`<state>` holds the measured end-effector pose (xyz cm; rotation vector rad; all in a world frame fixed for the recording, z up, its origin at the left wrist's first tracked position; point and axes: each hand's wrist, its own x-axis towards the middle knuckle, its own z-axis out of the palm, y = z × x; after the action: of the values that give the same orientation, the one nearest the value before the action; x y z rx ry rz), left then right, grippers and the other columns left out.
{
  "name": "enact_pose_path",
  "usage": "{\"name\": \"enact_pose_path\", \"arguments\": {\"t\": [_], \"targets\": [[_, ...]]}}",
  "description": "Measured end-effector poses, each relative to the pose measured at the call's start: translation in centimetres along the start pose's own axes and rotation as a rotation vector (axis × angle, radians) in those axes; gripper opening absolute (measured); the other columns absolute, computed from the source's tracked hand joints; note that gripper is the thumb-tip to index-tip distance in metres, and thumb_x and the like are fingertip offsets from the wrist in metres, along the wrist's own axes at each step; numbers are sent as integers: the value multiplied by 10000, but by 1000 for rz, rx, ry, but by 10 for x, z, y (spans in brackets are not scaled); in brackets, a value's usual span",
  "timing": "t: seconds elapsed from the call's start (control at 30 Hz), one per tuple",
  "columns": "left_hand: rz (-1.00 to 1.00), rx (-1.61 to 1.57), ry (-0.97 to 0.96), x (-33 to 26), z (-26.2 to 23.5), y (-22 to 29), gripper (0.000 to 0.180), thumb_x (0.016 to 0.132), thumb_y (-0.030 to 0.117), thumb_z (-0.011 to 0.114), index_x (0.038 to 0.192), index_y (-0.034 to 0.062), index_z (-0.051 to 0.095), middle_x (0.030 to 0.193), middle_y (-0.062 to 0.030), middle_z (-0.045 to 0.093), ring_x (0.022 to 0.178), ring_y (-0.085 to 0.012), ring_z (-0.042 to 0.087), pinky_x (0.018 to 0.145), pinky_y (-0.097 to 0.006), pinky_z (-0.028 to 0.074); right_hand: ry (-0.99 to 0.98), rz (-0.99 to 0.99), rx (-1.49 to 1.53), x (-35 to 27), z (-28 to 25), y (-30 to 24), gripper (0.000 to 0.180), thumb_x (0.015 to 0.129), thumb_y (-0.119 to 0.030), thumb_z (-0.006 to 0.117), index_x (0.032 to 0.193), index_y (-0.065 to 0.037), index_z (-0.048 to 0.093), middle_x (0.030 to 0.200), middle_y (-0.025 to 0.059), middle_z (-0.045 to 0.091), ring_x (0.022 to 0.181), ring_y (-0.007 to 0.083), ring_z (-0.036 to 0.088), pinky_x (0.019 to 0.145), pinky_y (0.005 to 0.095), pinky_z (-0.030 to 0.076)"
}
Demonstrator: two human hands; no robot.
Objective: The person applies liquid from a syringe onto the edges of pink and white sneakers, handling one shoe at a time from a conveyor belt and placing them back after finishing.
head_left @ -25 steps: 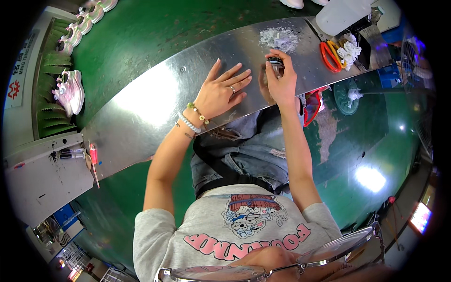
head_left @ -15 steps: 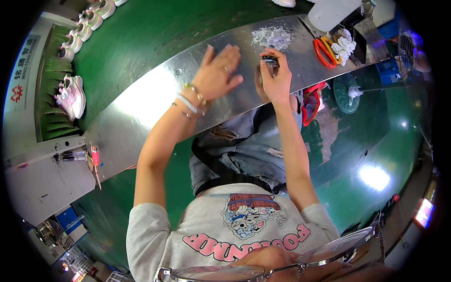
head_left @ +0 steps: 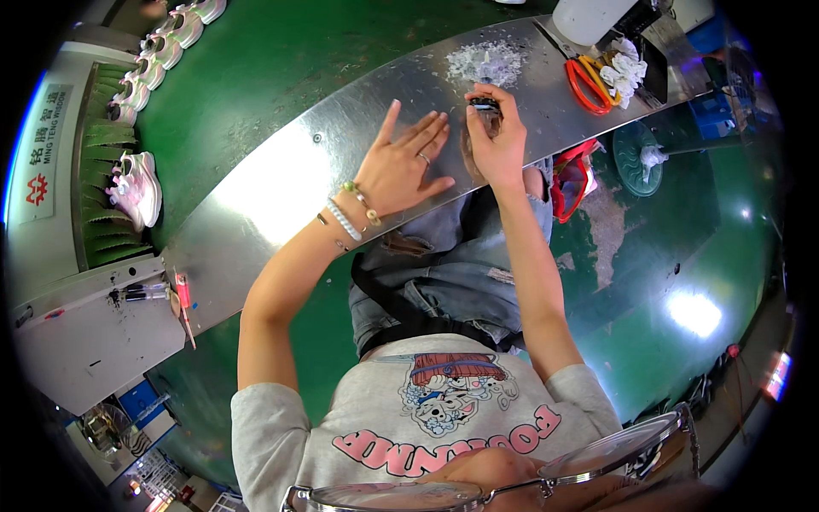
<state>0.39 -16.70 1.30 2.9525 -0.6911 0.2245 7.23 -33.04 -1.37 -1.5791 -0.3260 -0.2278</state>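
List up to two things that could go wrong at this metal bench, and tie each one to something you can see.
1. The right hand pinches a small dark object by its fingertips at the edge of a pile of pale scraps; it might slip and get lost among them.
2. Orange-handled scissors lie loose just right of that hand; a sideways reach could catch the blades.
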Motion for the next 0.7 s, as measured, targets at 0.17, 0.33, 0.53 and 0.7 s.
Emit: {"name": "enact_pose_path", "arguments": {"t": [0.17,0.33,0.53,0.7], "targets": [[29,58,-5,6,-14,9,583,827,478,553,1233,59,545,1296,-38,532,1251,-146,427,1125,-537,37,-4,-45,-41,-1,-1,2,281,803,4,594,1078,-33,557,950,97,649,885,174,622,806,285,471],[-104,75,15,8,-1,20,558,832,480,542,1234,93,556,1241,10,573,1189,-154,467,1118,-519,26,1,-21,-33,0,0,2,290,795,5,598,1079,-36,557,953,96,645,882,185,625,801,288,474],[-342,124,211,24,18,23,556,838,476,529,1247,100,551,1284,19,553,1240,-169,432,1099,-527,-45,-7,-15,-30,2,-1,2,295,791,9,598,1079,-35,555,955,97,642,877,194,628,794,292,479],[-346,30,223,21,19,29,573,827,471,552,1259,95,541,1315,-31,528,1274,-172,408,1096,-527,-44,-9,-53,-53,3,-3,5,290,796,8,595,1079,-34,554,953,95,644,878,187,627,798,293,479]]}}
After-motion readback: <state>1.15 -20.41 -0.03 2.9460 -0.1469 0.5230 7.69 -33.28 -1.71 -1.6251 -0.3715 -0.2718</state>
